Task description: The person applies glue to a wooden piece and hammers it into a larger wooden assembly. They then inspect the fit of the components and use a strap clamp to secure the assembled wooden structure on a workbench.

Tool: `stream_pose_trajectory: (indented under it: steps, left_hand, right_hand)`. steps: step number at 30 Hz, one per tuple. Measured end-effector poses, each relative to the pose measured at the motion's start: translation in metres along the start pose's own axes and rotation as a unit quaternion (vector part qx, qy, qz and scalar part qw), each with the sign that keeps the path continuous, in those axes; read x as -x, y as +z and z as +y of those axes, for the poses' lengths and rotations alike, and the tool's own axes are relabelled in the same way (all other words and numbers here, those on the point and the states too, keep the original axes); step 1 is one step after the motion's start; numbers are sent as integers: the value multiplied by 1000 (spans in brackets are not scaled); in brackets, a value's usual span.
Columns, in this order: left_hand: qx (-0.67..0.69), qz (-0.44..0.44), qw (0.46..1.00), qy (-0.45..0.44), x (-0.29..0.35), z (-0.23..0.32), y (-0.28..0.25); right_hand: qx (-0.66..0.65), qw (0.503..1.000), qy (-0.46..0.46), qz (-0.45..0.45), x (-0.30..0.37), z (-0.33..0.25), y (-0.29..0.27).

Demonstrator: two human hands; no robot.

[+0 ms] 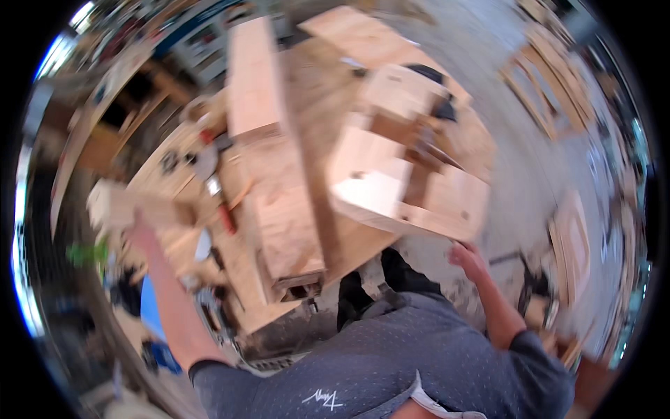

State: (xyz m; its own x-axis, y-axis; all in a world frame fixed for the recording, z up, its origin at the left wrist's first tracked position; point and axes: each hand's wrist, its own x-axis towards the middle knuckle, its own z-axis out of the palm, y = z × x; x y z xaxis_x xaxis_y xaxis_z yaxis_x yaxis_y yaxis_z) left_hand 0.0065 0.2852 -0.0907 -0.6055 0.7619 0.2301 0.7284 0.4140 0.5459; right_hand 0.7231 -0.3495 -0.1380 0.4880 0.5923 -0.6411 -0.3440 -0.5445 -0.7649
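My left hand [142,234] reaches out to the far left, its smeared fingers against the near side of a pale wooden block [164,209] and seemingly gripping it. At the right, my right hand [470,260] is curled just under the near corner of a large notched wooden piece [373,164]. Whether its fingers pinch that edge or hold something small is hidden. This piece has thick pale blocks around a brown recess, with a dark metal tool [436,153] lying in it. Between my hands runs a long boxed wooden beam [286,216].
Red-handled tools [225,218] and small dark parts [169,162] lie on the plywood worktop [307,84], left of the beam. A power tool [213,307] is at the near left. Wooden frames [537,91] and a curved panel [572,244] stand on the right. A flat board [356,31] lies at the back.
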Motion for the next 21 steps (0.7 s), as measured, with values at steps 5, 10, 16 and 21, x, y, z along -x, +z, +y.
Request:
stream_pose_trajectory:
  steps: [5,10,16,21]
  left_hand:
    - [334,-81,933,108,92,121,-21]
    - [408,-108,882,208,125,191,-118]
    - [501,-53,775,382,206,292,-246]
    - [468,4,775,425,333,393,-306]
  right_hand:
    - [-31,994,50,92,50,22,-22]
    - [-43,993,11,105,42,17,-44]
    - [-77,982,-137,100,-7,-54,-79]
    - [-29,963,-254,84,-37,-140,-106]
